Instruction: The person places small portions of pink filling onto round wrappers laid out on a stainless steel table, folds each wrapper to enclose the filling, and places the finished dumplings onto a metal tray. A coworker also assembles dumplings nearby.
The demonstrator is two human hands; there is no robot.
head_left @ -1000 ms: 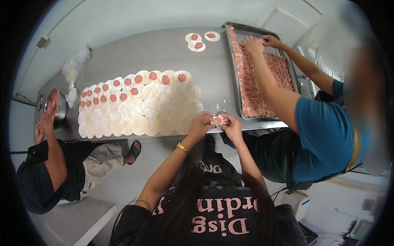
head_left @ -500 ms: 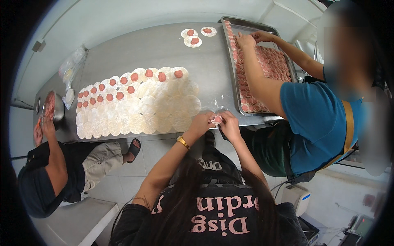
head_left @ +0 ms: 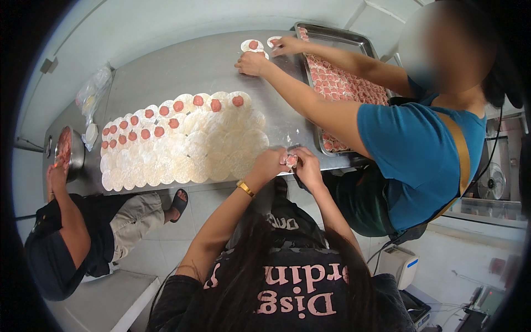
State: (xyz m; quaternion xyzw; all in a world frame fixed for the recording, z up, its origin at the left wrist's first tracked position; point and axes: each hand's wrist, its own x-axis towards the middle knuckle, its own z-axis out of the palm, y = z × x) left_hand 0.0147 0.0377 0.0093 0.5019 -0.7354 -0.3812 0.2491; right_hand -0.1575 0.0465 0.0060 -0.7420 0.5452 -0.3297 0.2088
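Between my two hands, at the table's front edge, is a small dumpling with pink meat showing inside its pale wrapper. My left hand holds it from the left, a gold band at the wrist. My right hand pinches its other side with the fingertips. To the left lie overlapping rows of round dough wrappers. Pink meat balls sit on the far rows, while the near rows are bare. The fingers partly hide the dumpling.
A co-worker in a blue shirt reaches across on the right, beside a metal tray of filled dumplings. Another person at far left works at a metal bowl of meat. A plastic bag lies on the steel table.
The co-worker's hands have moved from the tray left to the separate filled wrappers at the back. In my fingers the dumpling's wrapper looks more gathered. My hands stay in nearly the same place.
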